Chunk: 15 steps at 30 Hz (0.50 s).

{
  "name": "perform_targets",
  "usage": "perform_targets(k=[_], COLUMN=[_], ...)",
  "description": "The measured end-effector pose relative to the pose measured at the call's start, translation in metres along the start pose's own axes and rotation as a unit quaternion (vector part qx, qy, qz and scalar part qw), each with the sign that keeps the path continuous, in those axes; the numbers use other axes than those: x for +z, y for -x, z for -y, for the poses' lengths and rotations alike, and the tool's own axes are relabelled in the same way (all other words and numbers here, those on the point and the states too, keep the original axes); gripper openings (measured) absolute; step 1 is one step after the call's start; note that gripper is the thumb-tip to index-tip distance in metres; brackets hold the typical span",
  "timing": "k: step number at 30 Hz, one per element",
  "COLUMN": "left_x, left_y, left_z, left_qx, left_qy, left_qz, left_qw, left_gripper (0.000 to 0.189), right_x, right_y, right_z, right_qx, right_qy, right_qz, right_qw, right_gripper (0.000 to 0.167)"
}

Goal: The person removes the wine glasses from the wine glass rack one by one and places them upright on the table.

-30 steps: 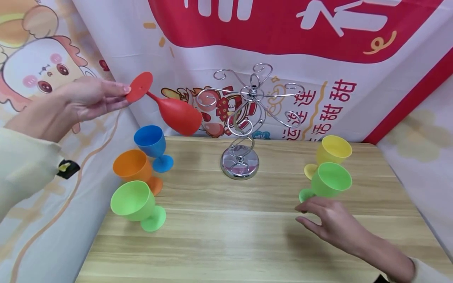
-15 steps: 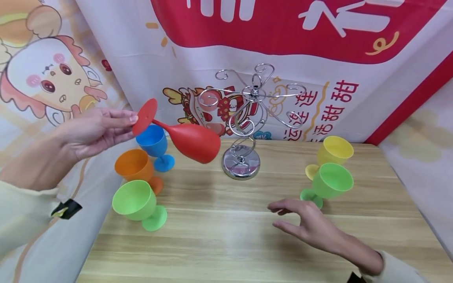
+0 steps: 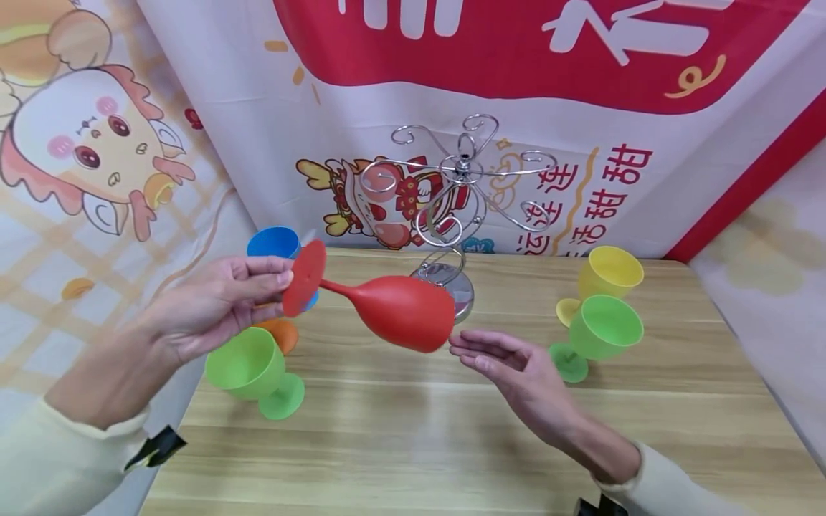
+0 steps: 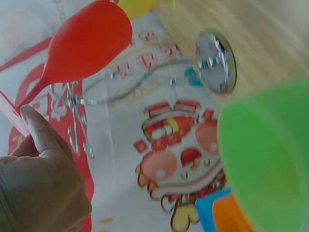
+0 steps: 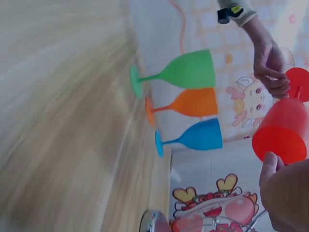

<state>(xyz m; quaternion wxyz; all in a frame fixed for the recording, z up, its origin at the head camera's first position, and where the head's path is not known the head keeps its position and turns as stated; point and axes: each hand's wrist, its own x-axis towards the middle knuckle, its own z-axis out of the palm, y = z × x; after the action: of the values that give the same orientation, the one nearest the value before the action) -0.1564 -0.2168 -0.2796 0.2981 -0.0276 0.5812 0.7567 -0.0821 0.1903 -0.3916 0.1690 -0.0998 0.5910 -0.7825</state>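
Observation:
My left hand point(image 3: 226, 304) pinches the round foot of a red plastic goblet point(image 3: 406, 312) between thumb and fingers. The goblet is held sideways above the table, its bowl pointing right. Close to the rim is my right hand point(image 3: 516, 376), fingers loosely extended; whether they touch the rim I cannot tell. In the right wrist view, the right thumb point(image 5: 269, 169) appears beside the goblet's mouth. Behind the bowl stands a chrome wire rack point(image 3: 462, 168) with curled arms on a round base point(image 3: 461, 287), partly hidden by the goblet.
On the left stand a green goblet point(image 3: 245, 365), an orange goblet point(image 5: 193, 102) and a blue goblet point(image 3: 272, 242). On the right are a yellow goblet point(image 3: 609, 272) and another green goblet point(image 3: 605, 326). Printed cloth point(image 3: 361, 118) hangs behind the wooden table point(image 3: 413, 459).
The left hand has brought the red goblet down and to the right, turning it nearer to level. My right hand has moved left from the green goblet to the red goblet's rim.

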Motion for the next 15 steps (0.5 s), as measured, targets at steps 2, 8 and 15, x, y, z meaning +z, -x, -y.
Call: perform_targets(k=[2,8,15], left_x=[0.005,0.021,0.033], left_y=[-0.001,-0.006,-0.015], left_z=[0.008,0.026,0.042], left_qx=[0.002,-0.009,-0.021], left_qy=[0.003,-0.001,-0.012], left_qz=[0.017,0.025,0.018], left_qw=[0.9999,0.9996,0.9995], left_gripper=[0.022,0.02,0.031], right_x=[0.003,0.013,0.02], right_y=[0.001,0.005,0.008], right_z=[-0.002,-0.002,0.005], right_qx=[-0.007,0.019,0.039], right_qy=[-0.044,-0.098,-0.095], right_qz=[-0.003,-0.045,-0.127], right_qw=[0.999,0.994,0.9866], right_gripper=[0.038,0.026,0.018])
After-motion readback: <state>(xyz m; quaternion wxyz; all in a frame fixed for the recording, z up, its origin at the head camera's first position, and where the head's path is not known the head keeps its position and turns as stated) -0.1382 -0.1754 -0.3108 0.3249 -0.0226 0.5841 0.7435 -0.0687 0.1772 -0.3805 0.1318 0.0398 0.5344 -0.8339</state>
